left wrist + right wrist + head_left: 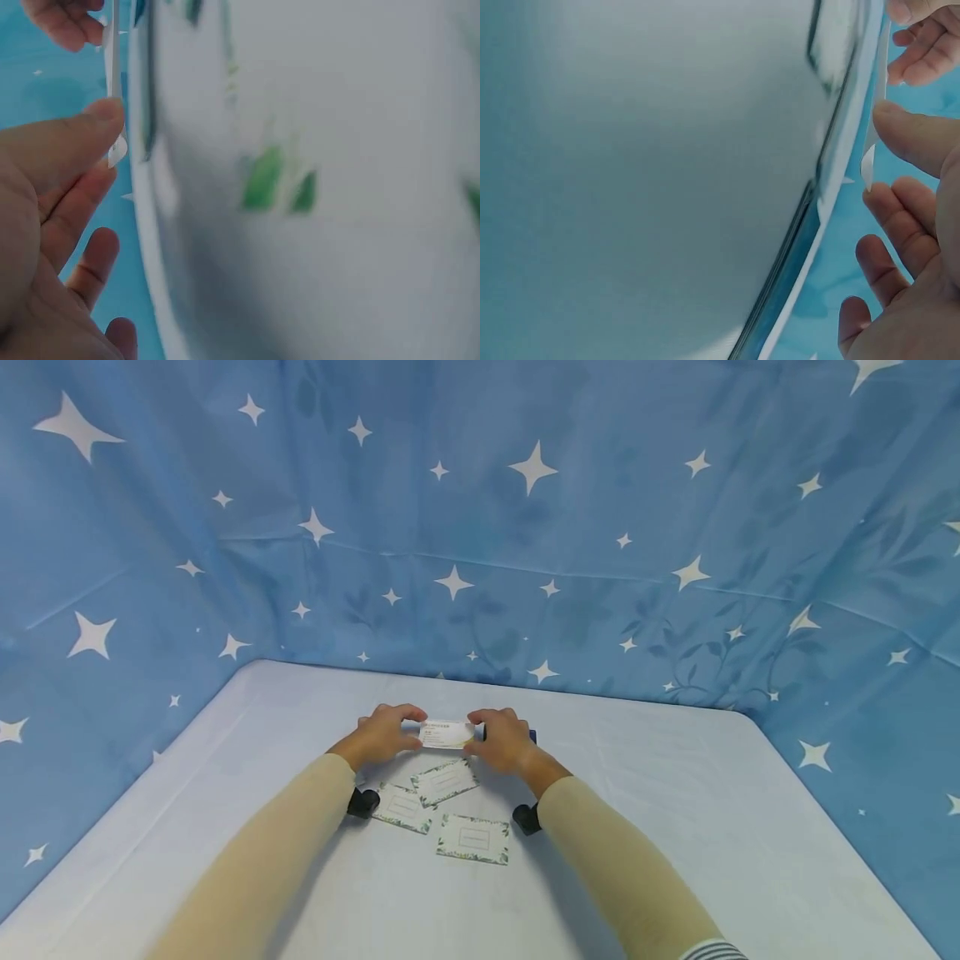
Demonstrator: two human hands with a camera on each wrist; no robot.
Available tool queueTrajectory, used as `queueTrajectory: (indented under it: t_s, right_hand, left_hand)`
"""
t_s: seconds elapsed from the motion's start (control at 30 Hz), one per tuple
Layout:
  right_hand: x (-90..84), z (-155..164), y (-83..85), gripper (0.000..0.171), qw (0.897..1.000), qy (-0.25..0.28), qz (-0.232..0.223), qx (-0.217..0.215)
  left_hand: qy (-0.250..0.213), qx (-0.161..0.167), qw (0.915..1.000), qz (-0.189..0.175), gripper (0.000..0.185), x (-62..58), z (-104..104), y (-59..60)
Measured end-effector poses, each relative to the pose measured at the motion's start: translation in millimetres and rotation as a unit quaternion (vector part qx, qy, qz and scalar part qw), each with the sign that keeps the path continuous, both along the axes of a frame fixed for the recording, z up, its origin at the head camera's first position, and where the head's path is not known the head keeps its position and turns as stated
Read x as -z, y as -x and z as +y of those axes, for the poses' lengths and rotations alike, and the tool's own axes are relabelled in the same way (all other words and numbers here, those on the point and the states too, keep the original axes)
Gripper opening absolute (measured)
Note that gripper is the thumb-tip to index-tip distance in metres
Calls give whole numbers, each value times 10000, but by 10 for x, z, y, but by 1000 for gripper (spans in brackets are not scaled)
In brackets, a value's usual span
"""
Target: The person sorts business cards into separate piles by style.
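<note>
A white business card [447,734] with gold print and a yellow curve is held up above the far half of the table. My left hand [381,733] pinches its left end between thumb and fingers. At the other end, my right hand [507,742] pinches the card the same way. Both wrist views show the card [112,60] edge-on, a lower corner curling slightly. Nearer me lie three white cards with green leaf borders: an upper tilted card [446,782], a left card [403,808] and a front card [473,838]. The upper and left ones lie close together.
A dark blue object [532,736] sits just behind my right hand, mostly hidden by it. White cloth covers the table [675,827]. A blue curtain [480,527] with white stars rises behind the far edge and along both sides.
</note>
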State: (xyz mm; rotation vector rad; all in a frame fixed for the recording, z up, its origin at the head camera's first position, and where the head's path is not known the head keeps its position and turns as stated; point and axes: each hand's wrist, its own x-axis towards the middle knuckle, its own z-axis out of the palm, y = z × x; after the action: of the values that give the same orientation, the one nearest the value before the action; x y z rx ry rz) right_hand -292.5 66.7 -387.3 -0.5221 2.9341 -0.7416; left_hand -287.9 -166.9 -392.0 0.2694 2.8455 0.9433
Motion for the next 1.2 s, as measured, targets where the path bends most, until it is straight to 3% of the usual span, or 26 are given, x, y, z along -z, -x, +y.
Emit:
queueTrajectory:
  t_s: [0.57,0.93,1.2]
  right_hand:
    - [63,2,107,54,9978,-580,-80,316]
    - [100,14,150,58,9973,-665,-74,308]
    - [108,23,158,57,9967,-646,-304,386]
  left_hand:
    - [52,92,9999,-19,48,61,146,132]
    - [44,28,10000,-46,51,22,178,126]
    - [128,-10,9998,-123,53,60,172,160]
